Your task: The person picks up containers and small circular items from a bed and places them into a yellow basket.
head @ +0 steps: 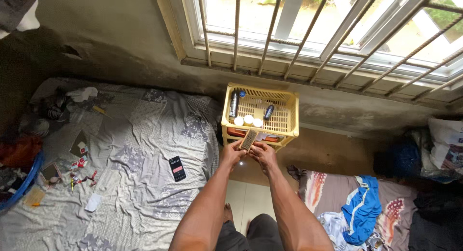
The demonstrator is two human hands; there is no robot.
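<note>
Both my hands meet in front of a yellow plastic basket rack [289, 117] under the window. My left hand [232, 152] and my right hand [264, 156] together hold a small tan rectangular box [249, 139], tilted upright between the fingers. Behind it, the rack's top tray carries a dark bottle with a blue cap [235, 103], a smaller dark bottle [268, 111] and three white round lids [248, 120]. An orange item lies on the shelf below, partly hidden by my hands.
A bed with a grey patterned sheet [140, 149] fills the left side, with a black phone [177, 168], papers and small clutter on it. A blue tub [21, 186] sits at far left. At lower right lies bedding with a blue cloth [362, 208]. A barred window [328, 29] spans the top.
</note>
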